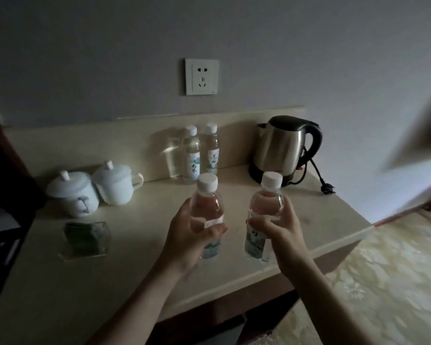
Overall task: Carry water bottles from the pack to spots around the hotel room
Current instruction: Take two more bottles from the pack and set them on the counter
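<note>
While you stand at the counter (135, 245), your left hand (192, 235) grips one water bottle (207, 207) around its middle, and your right hand (279, 232) grips a second bottle (264, 207) the same way — both upright, white caps up, held above the countertop. At the back, against the low ledge, two more bottles (202, 150) stand side by side. To their right sits a steel kettle (284, 148); to their left, two lidded cups (92, 188) — touching or nearly so.

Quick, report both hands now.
Left hand: grips a capped water bottle.
Right hand: grips a second capped water bottle.
</note>
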